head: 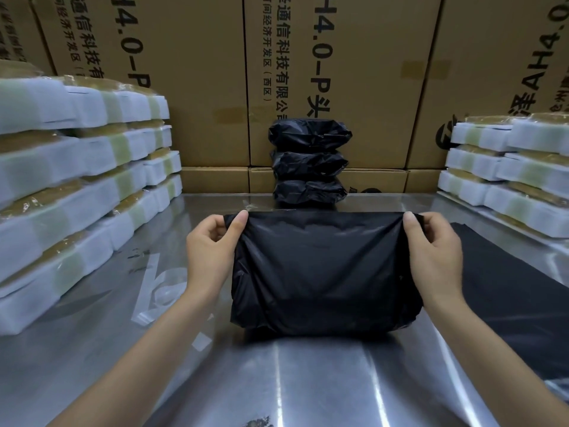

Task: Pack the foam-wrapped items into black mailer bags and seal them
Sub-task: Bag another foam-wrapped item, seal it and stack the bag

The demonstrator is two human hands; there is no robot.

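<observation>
So the black mailer bag (323, 272) sits in the middle of the shiny metal worktop (308, 380), already bulging with something inside, can't see what. Both hands are on its far top edge: the left hand (212, 245) has a pinch grip on the left corner, thumb on top and fingers curled behind, and the right hand (434, 248) does the same on the right corner, so the edge is pulled tight between them.

At the far edge of the worktop there's a stack of three filled black bags (309, 163), right up against the cardboard boxes (338, 72). Foam-wrapped items are piled along the left edge (77, 180) and a smaller pile at the far right corner (508, 167). A flat black bag (508, 288) lies just right of the one being held.
</observation>
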